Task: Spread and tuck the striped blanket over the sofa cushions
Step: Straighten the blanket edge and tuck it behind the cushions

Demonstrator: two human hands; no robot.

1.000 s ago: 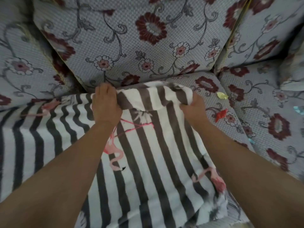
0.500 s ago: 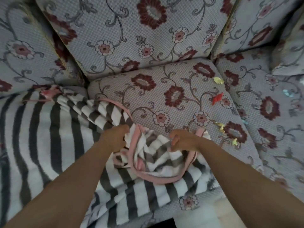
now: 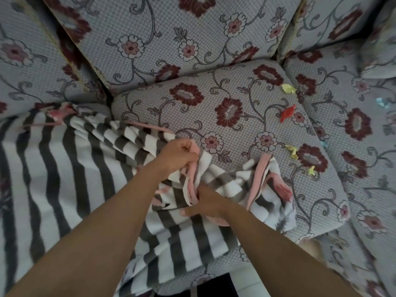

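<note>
The grey-and-white striped blanket (image 3: pixel 53 179) with a pink edge covers the left seat cushion and lies bunched on the front of the middle seat cushion (image 3: pixel 225 108). My left hand (image 3: pixel 177 155) grips a fold of the blanket's pink edge in a fist. Just below it, my right hand (image 3: pixel 205 202) holds the bunched blanket, its fingers buried in the folds and its thumb lying on the striped cloth. Most of the middle cushion is bare floral fabric.
Floral back cushions (image 3: pixel 171 39) stand behind the seats. Small crumpled scraps lie on the sofa: yellow (image 3: pixel 288 88), red (image 3: pixel 288 112), more yellow (image 3: pixel 292 150), and light blue (image 3: pixel 382 102) on the right seat cushion (image 3: pixel 353 129). Pale floor (image 3: pixel 246 284) shows below the sofa's front edge.
The blanket, stretched up to the back cushion a second ago, has been pulled down into a bunch at the middle cushion's front. My right hand has moved left, close under my left.
</note>
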